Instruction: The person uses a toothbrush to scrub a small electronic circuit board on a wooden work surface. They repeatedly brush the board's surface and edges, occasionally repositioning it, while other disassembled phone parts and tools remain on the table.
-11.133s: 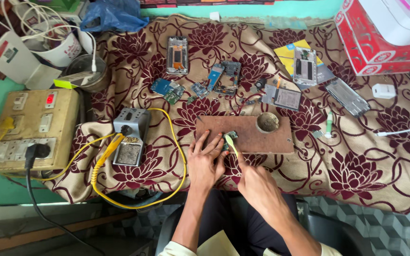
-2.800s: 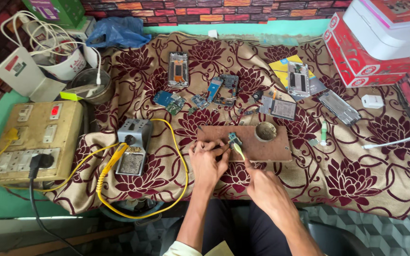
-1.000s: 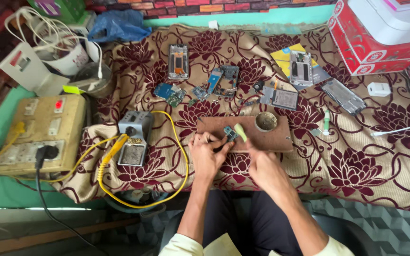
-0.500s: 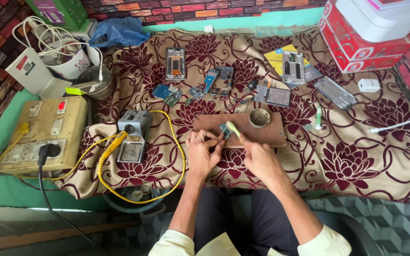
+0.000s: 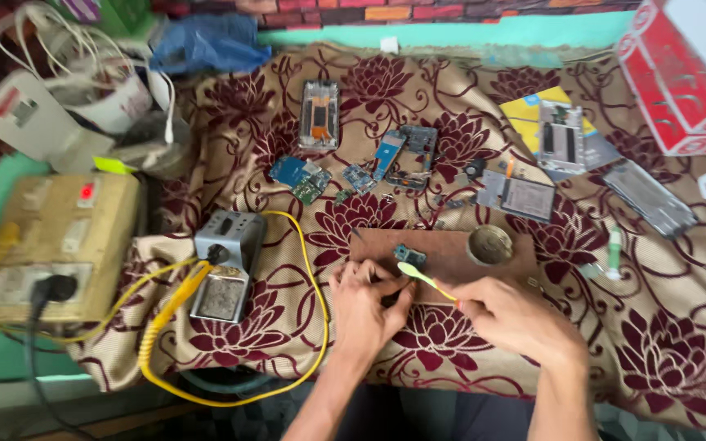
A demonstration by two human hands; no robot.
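At centre frame, the right hand (image 5: 516, 318) grips a yellow toothbrush (image 5: 422, 276); the left hand (image 5: 365, 306), fingers curled, steadies the small circuit board (image 5: 409, 255). Brush gently, I think.

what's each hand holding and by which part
Right hand grips a yellow-green plastic brush by its handle end; left hand pinches something too hidden to identify.

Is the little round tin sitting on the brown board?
Yes, the round tin sits at the right end of the brown board, beyond the right hand holding the small yellow-green brush.
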